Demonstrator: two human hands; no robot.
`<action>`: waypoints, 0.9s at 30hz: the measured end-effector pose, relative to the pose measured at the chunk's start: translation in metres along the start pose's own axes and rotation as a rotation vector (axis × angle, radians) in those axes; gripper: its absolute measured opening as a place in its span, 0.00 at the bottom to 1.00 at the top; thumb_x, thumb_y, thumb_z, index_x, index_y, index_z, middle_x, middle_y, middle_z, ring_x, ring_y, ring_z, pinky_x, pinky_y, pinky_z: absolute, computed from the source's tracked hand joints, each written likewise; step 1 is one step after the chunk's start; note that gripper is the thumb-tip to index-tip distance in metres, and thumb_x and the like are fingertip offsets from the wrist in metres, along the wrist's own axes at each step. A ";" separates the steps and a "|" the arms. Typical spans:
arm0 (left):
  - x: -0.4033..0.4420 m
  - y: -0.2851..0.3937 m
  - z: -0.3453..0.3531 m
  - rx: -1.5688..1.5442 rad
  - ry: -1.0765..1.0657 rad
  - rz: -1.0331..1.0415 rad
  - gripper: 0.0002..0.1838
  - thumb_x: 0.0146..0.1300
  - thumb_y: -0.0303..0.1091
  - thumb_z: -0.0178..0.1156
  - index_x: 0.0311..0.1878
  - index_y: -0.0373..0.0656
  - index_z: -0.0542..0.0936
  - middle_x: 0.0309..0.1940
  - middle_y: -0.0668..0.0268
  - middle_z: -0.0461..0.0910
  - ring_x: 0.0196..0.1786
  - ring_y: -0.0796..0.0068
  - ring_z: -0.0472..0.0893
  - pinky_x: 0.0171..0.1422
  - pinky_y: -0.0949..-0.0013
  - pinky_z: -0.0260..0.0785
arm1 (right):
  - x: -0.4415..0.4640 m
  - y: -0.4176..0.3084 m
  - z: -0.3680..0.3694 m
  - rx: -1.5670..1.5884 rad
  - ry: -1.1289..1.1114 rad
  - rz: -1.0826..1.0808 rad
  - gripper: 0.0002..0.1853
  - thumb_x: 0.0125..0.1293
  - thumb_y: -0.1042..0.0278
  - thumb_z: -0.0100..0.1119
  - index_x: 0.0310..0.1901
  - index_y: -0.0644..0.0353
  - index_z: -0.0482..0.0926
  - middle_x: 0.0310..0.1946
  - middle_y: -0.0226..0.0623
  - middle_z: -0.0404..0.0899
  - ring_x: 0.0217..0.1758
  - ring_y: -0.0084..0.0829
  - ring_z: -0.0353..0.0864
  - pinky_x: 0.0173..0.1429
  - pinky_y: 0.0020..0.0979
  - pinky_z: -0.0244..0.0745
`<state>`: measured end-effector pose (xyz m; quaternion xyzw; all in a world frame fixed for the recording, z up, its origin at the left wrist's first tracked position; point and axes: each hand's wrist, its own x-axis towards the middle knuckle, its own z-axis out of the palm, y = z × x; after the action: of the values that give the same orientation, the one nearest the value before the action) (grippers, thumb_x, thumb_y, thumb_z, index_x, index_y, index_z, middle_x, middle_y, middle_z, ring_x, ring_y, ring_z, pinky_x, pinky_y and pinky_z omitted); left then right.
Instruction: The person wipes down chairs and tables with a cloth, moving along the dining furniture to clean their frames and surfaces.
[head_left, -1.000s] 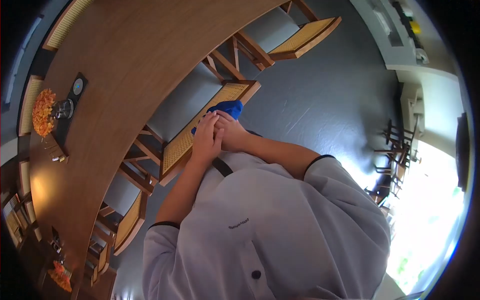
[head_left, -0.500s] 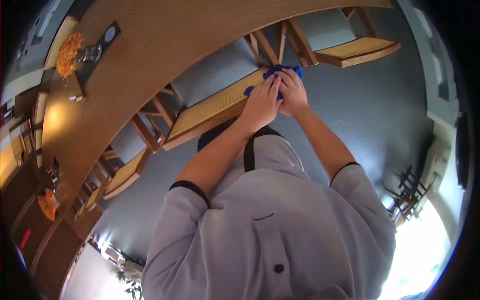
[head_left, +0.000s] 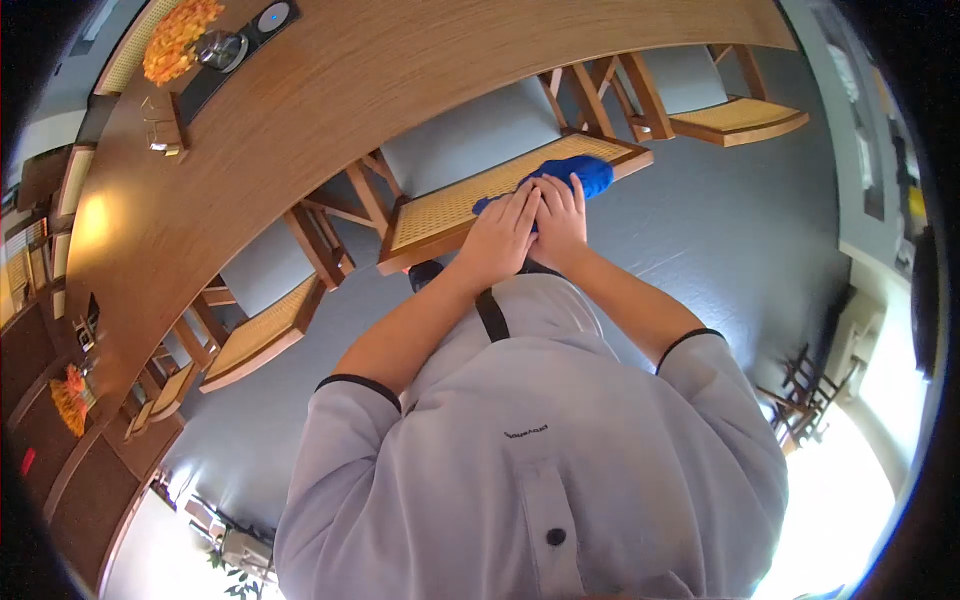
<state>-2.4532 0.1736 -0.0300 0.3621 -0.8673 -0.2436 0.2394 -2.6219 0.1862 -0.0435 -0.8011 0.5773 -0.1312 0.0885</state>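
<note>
A bunched blue cloth (head_left: 580, 176) is in both my hands, over the woven cane panel of a wooden chair (head_left: 440, 218). My left hand (head_left: 496, 238) is closed on the cloth's nearer side, where a small blue end pokes out at the left. Close beside it, my right hand (head_left: 561, 222) has its fingers curled over the cloth, and the two hands touch. Most of the cloth bulges out past the right fingers. Whether the cloth presses on the cane cannot be made out, and the palms are hidden.
A long wooden table (head_left: 330, 90) curves across the upper left. More cane chairs line it, one at the right (head_left: 740, 120) and one at the left (head_left: 262, 335). On the table stands a glass vase (head_left: 221, 50) with orange flowers (head_left: 180, 35). Grey floor (head_left: 700, 220) spreads right.
Both hands have moved slightly left and down in view with the cloth, and more of the cloth shows. The view has shifted, revealing the chair panel's right end.
</note>
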 end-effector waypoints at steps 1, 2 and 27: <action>-0.018 -0.008 -0.011 0.007 0.005 0.016 0.39 0.60 0.33 0.65 0.71 0.25 0.63 0.68 0.40 0.68 0.65 0.42 0.73 0.71 0.50 0.65 | 0.001 -0.020 0.006 0.001 -0.009 -0.004 0.36 0.46 0.58 0.65 0.61 0.59 0.76 0.63 0.39 0.72 0.73 0.43 0.64 0.81 0.61 0.43; -0.036 -0.015 -0.022 0.013 0.013 0.029 0.39 0.60 0.33 0.65 0.71 0.24 0.62 0.68 0.40 0.68 0.65 0.42 0.73 0.71 0.50 0.65 | 0.001 -0.041 0.011 0.001 -0.021 -0.011 0.36 0.46 0.58 0.65 0.61 0.60 0.76 0.62 0.39 0.72 0.72 0.44 0.65 0.81 0.61 0.44; -0.253 -0.101 -0.122 -1.448 0.665 -1.174 0.23 0.82 0.33 0.45 0.77 0.45 0.63 0.53 0.59 0.80 0.51 0.67 0.85 0.49 0.64 0.82 | 0.101 -0.299 0.063 0.117 0.019 -0.542 0.15 0.57 0.59 0.63 0.46 0.49 0.85 0.49 0.35 0.81 0.56 0.39 0.77 0.60 0.40 0.69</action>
<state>-2.1714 0.2693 -0.0571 0.5509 -0.0805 -0.6812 0.4754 -2.3024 0.1849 -0.0046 -0.9185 0.3341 -0.1909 0.0908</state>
